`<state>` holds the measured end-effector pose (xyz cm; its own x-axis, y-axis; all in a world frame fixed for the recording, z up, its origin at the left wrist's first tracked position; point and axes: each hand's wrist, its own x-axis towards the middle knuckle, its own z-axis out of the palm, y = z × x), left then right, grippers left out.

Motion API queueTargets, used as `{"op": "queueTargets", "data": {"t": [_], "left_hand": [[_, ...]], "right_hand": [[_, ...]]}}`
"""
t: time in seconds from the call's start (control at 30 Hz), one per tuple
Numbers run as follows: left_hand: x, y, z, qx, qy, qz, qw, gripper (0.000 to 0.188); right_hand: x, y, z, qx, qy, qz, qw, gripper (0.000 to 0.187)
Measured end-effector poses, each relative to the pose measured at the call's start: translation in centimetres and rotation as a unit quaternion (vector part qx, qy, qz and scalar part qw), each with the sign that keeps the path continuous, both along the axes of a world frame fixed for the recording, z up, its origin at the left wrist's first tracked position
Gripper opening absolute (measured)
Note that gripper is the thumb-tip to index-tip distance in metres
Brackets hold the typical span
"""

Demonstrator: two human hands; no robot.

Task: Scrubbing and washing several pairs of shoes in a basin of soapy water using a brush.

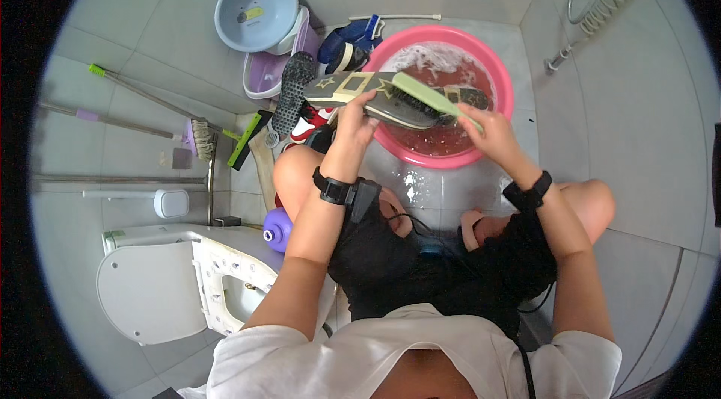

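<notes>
L hand (354,119) grips shoe (381,104) | long axis L–R, R end lower | R hand (490,134) grips brush (426,94), handle lwr-R

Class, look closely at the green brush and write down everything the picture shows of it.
The brush is long and pale green, with a smooth back that looks like plastic and dense dark bristles underneath. It slants from upper left down to the right, back facing up. The right hand grips its handle at the lower right end. The bristles face down toward the shoe and seem to touch it. In this view, the brush overlaps the pink basin.
</notes>
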<state>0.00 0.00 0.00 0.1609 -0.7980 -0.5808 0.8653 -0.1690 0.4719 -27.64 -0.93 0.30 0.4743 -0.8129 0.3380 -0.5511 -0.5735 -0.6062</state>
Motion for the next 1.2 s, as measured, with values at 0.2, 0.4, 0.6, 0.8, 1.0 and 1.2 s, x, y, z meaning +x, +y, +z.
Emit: {"op": "queueTargets", "data": {"t": [0.2,0.4,0.6,0.8,1.0,1.2], "left_hand": [[0.9,-0.6,1.7,-0.079,-0.068,-0.007,0.995,0.032],[1.0,-0.5,0.6,-0.062,-0.052,-0.017,0.997,0.038],[-0.7,0.1,1.5,-0.094,-0.148,-0.029,0.984,0.032],[-1.1,0.7,2.6,-0.118,-0.137,-0.099,0.979,0.065],[-1.0,0.6,3.0,-0.160,-0.199,-0.081,0.963,0.064],[-1.2,0.8,3.4,-0.147,-0.188,-0.076,0.968,0.060]], "right_hand": [[1.2,-1.4,1.7,-0.013,-0.080,-0.041,0.996,0.033],[2.1,1.3,2.4,-0.018,-0.013,0.036,0.999,0.030],[1.9,-1.3,0.6,0.025,0.044,-0.078,0.996,0.030],[4.3,-0.2,1.3,-0.024,-0.036,-0.004,0.999,0.031],[3.7,-1.8,0.7,0.006,-0.032,-0.048,0.998,0.033],[3.6,-2.0,0.7,-0.008,-0.015,-0.047,0.999,0.030]]}}
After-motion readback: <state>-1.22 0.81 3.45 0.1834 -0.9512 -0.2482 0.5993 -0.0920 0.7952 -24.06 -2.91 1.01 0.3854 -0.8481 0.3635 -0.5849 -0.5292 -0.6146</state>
